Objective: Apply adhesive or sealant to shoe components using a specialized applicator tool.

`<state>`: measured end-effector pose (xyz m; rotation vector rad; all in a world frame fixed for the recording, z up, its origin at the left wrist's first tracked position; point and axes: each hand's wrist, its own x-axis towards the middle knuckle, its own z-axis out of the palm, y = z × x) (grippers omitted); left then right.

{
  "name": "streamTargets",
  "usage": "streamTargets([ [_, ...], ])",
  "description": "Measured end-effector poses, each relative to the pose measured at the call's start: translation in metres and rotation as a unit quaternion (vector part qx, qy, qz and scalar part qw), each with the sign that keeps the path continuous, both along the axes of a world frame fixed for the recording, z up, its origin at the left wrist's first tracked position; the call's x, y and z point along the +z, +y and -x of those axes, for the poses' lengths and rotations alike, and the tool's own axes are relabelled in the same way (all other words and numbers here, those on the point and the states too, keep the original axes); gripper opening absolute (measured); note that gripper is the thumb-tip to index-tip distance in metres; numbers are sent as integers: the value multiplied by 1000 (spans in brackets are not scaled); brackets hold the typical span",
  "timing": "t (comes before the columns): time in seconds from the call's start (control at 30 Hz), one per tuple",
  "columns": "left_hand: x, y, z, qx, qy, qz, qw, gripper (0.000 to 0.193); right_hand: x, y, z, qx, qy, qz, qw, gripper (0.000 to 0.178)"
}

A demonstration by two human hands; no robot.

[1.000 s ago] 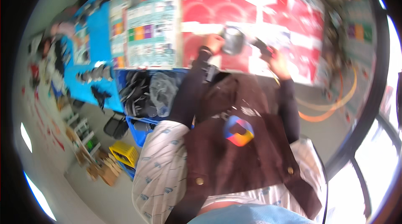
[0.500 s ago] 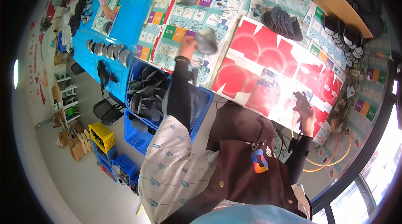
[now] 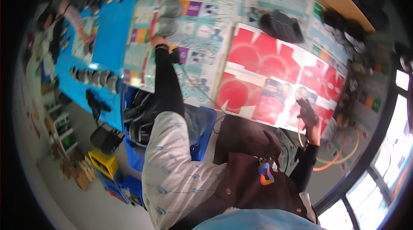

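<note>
My left hand (image 3: 159, 42) is stretched out over the patterned table, fingers closed at the lower edge of a grey curved shell piece (image 3: 166, 27). Motion blurs the grip a little. Just beyond that piece lies a similar grey shell (image 3: 171, 8), close to it or touching. My right hand (image 3: 313, 127) is over the near right corner of a red-and-white printed sheet (image 3: 241, 92). It is wrapped round a dark hand tool (image 3: 306, 110), whose exact kind is too blurred to make out. A yellow hose (image 3: 300, 133) runs down beside the tool.
Dark grey shells (image 3: 282, 26) stand nested beyond the red sheet. A cardboard box (image 3: 344, 4) is at the far right. Blue crates (image 3: 206, 137) with dark pieces stand below the table's left edge. Another person's arm (image 3: 74, 17) reaches over a blue table (image 3: 109, 36).
My left hand has carried the grey shell left and away from me, beside the other shell. The whole view has shifted slightly. My right hand stays over the red sheet's corner.
</note>
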<state>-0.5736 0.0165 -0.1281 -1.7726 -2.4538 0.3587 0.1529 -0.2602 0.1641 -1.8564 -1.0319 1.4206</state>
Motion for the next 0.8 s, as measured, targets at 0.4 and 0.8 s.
streamTargets([
  [0.4, -1, 38, -217, -26, -641, -244, 727, 25, -3, 22, 7, -31, 18, 55, 998, 33],
  [0.8, 72, 43, -474, -57, -647, -164, 742, 14, -8, -58, -26, -86, 29, 17, 996, 39],
])
